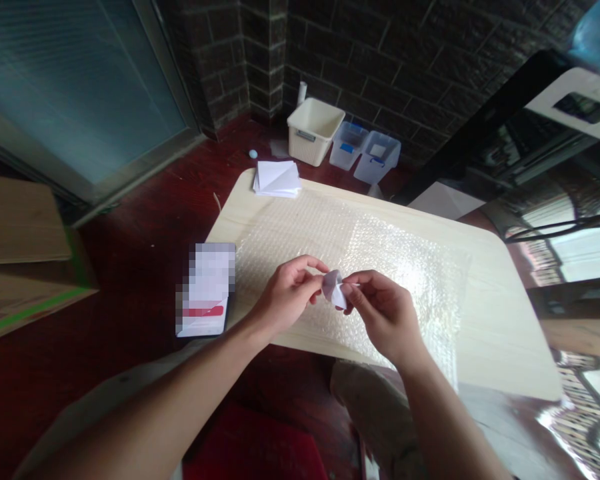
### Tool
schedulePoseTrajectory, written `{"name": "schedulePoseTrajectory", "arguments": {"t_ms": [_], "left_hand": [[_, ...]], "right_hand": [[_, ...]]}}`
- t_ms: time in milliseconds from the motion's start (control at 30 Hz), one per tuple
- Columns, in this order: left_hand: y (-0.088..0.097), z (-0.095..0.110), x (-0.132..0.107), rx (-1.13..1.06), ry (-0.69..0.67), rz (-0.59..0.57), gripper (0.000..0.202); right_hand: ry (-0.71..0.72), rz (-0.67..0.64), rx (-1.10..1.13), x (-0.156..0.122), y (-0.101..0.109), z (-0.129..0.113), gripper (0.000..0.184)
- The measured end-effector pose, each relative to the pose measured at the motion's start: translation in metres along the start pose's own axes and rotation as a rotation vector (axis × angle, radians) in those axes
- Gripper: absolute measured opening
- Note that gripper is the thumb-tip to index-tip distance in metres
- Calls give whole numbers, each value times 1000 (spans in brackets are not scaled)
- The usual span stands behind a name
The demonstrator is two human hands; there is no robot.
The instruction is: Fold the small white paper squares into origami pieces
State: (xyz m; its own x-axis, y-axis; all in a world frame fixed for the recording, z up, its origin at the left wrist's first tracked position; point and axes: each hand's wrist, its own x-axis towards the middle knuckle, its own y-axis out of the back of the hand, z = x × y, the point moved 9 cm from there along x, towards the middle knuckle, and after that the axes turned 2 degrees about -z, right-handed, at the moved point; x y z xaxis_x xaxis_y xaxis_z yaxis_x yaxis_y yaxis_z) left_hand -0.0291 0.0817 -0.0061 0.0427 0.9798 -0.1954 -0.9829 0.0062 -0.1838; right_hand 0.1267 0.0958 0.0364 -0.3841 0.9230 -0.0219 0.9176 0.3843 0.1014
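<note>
Between my two hands, above the table, is a small piece of white paper (338, 296), folded or curled, with a shaded hollow on its left side. My left hand (291, 293) pinches its left edge with thumb and forefinger. On the other side my right hand (383, 308) grips the paper between thumb and fingers, which partly hide it. Beneath both hands a sheet of clear bubble wrap (310, 227) covers much of the light wooden table (505, 320).
A stack of white paper (277, 179) lies at the table's far left corner. A phone (207, 290) with a blurred screen is at the left edge. Beyond, on the floor, stand a cream bin (313, 137) and two clear plastic boxes (377, 160). Cardboard (25, 227) stands far left.
</note>
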Motion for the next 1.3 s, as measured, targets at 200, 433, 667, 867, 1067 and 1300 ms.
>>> {"name": "schedulePoseTrajectory", "arguments": {"t_ms": [200, 433, 667, 867, 1067, 1300], "left_hand": [[-10, -2, -4, 16, -27, -67, 13], [-13, -5, -4, -28, -6, -64, 14], [0, 0, -4, -56, -73, 64, 13], [7, 5, -7, -45, -111, 141, 13], [8, 13, -9, -24, -153, 139, 12], [4, 13, -10, 8, -145, 103, 15]], "right_hand": [[20, 79, 143, 0, 0, -6, 20], [166, 187, 34, -9, 6, -20, 7], [163, 127, -3, -5, -1, -18, 26], [207, 251, -441, -14, 9, -19, 16], [343, 293, -611, -19, 12, -36, 8], [374, 224, -569, -14, 4, -46, 6]]}}
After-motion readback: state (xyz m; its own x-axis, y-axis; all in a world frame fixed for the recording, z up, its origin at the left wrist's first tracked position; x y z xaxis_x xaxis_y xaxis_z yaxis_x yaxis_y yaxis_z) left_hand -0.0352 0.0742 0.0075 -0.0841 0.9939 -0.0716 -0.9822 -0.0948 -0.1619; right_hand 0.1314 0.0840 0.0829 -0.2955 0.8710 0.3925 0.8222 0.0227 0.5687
